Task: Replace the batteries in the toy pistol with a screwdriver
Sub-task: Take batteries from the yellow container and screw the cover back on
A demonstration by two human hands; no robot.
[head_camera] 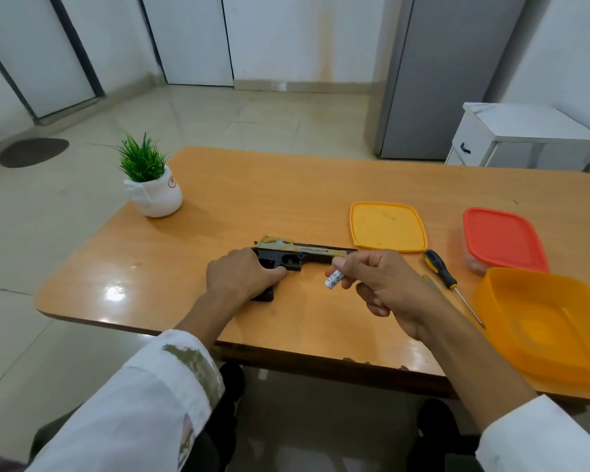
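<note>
Left hand [242, 274] grips the toy pistol [307, 251]; right hand [387, 287] pinches a battery [333, 279]; to its right, an uncovered orange tub [511, 298].

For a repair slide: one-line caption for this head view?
Left hand holds the toy pistol on the table while the right hand pinches a white battery, screwdriver lying alongside.

I see glossy beige floor tiles [218, 124], white panelled walls [269, 35] along the top, and a grey fridge [440, 80] and white cabinet [525, 137] upper right.
</note>
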